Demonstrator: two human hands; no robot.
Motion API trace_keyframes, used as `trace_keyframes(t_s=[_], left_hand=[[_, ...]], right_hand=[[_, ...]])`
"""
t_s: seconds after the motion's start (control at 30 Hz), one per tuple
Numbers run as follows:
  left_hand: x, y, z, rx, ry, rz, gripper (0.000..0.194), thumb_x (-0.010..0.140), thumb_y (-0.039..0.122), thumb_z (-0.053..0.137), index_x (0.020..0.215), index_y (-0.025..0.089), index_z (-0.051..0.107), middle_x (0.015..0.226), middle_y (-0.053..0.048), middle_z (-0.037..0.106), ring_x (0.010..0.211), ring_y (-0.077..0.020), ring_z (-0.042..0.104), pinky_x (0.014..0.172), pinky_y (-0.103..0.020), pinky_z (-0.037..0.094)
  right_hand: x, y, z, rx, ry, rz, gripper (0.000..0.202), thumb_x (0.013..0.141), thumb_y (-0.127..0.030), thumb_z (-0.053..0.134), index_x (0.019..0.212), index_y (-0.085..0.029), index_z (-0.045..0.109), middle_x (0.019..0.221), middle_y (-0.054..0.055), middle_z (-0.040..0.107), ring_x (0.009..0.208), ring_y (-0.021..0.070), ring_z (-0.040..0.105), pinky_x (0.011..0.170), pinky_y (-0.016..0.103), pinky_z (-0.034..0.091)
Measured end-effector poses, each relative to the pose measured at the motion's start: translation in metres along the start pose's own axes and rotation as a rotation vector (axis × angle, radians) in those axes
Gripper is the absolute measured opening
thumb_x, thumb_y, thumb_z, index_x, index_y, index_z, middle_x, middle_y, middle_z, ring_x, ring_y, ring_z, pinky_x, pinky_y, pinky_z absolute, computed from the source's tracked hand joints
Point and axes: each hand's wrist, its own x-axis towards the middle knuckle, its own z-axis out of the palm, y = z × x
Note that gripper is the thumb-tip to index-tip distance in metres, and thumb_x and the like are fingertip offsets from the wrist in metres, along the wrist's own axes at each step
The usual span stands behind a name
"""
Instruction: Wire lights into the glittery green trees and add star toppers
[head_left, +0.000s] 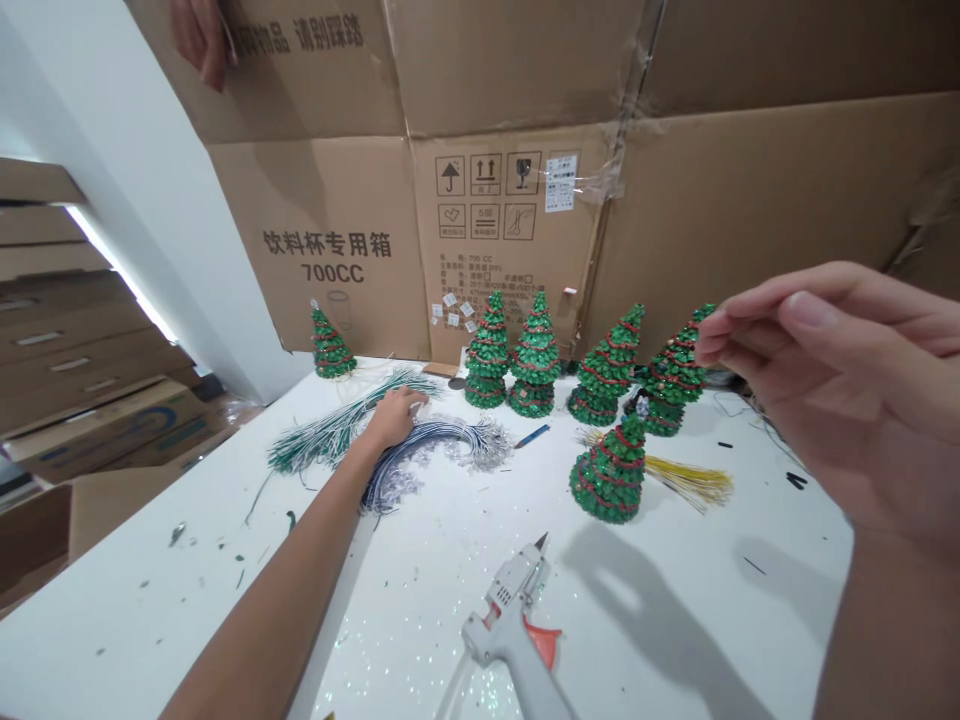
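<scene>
My left hand (397, 415) reaches across the table and rests where two bundles of thin strands meet. One is a green and white bundle (315, 440); the other is a blue and white bundle (450, 432) with clear, frilly ends. Its fingers look partly stretched out, with no held thing showing. Raised at the right is my right hand (847, 370), thumb and fingers pinched together; whatever is between them, if anything, is too small to make out. A small green Christmas tree (609, 470) with red garland stands in front. A glue gun (510, 610) lies nearest me, nozzle pointing away.
Several more Christmas trees (534, 355) line the back, before a cardboard wall (330, 200). Another tree (330, 345) stands far left. Yellow strands (694, 482) and a blue pen-like tool (532, 436) lie on the table. Another person's hand (202, 40) hangs at top left.
</scene>
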Motion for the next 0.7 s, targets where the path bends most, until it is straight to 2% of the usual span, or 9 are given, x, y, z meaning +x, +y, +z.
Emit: trace_keyframes(t_s=[0.17, 0.47, 0.57, 0.7], left_hand=[[0.0, -0.003, -0.001, 0.012, -0.058, -0.021, 0.037, 0.108, 0.039, 0.073, 0.14, 0.02, 0.07, 0.146, -0.013, 0.069, 0.127, -0.0293, 0.071, 0.108, -0.053, 0.063], [-0.003, -0.004, -0.014, -0.063, -0.031, -0.076, 0.033, 0.109, 0.04, 0.072, 0.135, 0.019, 0.072, 0.139, -0.012, 0.073, 0.119, -0.0265, 0.074, 0.103, -0.049, 0.065], [-0.004, 0.0, -0.02, -0.094, 0.0, -0.091, 0.033, 0.108, 0.04, 0.072, 0.134, 0.02, 0.072, 0.138, -0.012, 0.073, 0.118, -0.0262, 0.074, 0.102, -0.048, 0.066], [0.001, 0.009, -0.029, -0.157, 0.108, -0.12, 0.032, 0.109, 0.04, 0.072, 0.134, 0.019, 0.072, 0.139, -0.012, 0.073, 0.12, -0.0269, 0.074, 0.104, -0.05, 0.065]], right_hand=[[0.001, 0.001, 0.001, -0.013, 0.001, -0.001, 0.023, 0.099, -0.013, 0.073, 0.091, -0.024, 0.091, 0.087, 0.002, 0.083, 0.085, 0.0144, 0.079, 0.08, 0.018, 0.067], [-0.001, 0.002, -0.002, -0.044, 0.014, 0.011, 0.018, 0.099, -0.015, 0.076, 0.092, -0.023, 0.091, 0.089, 0.002, 0.083, 0.086, 0.0156, 0.079, 0.08, 0.019, 0.066], [-0.001, 0.003, -0.003, -0.054, 0.019, 0.012, 0.018, 0.098, -0.016, 0.076, 0.091, -0.024, 0.091, 0.089, 0.002, 0.083, 0.086, 0.0157, 0.079, 0.08, 0.02, 0.066], [0.0, 0.004, -0.004, -0.059, 0.036, 0.007, 0.017, 0.098, -0.017, 0.077, 0.091, -0.024, 0.09, 0.088, 0.002, 0.083, 0.085, 0.0148, 0.078, 0.079, 0.019, 0.066]])
